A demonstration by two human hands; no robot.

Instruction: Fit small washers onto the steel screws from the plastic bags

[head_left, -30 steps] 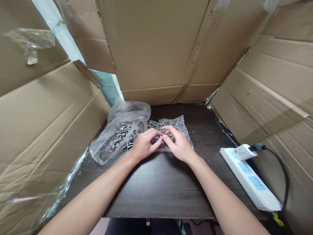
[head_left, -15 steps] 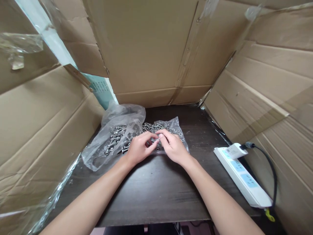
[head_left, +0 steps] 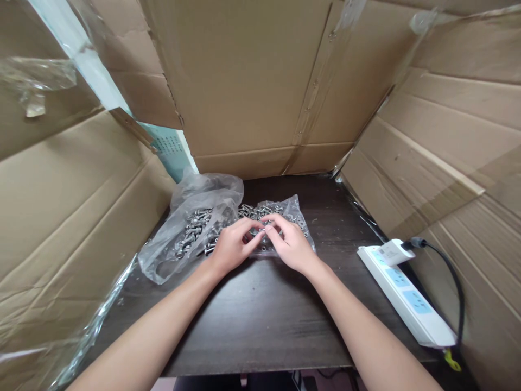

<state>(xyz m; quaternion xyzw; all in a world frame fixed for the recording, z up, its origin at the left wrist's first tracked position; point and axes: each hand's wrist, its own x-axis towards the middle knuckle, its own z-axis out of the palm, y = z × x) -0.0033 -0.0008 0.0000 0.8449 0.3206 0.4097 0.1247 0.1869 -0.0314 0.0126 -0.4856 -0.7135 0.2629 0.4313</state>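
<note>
Right now the left hand (head_left: 231,251) and right hand (head_left: 290,247) pinch together on one screw (head_left: 261,233) over the small bag (head_left: 291,213), with the big bag of screws (head_left: 191,231) at ten o'clock still heaped full on the tabletop (head_left: 260,320).

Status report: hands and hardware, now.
Left hand and right hand fingertips together over screws on plastic bag. Small piece pinched, too small to tell. Power strip off right, apart.

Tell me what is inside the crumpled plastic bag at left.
The crumpled plastic bag holds a heap of small metal screws. Its folds and the left hand hide the rest.
</note>
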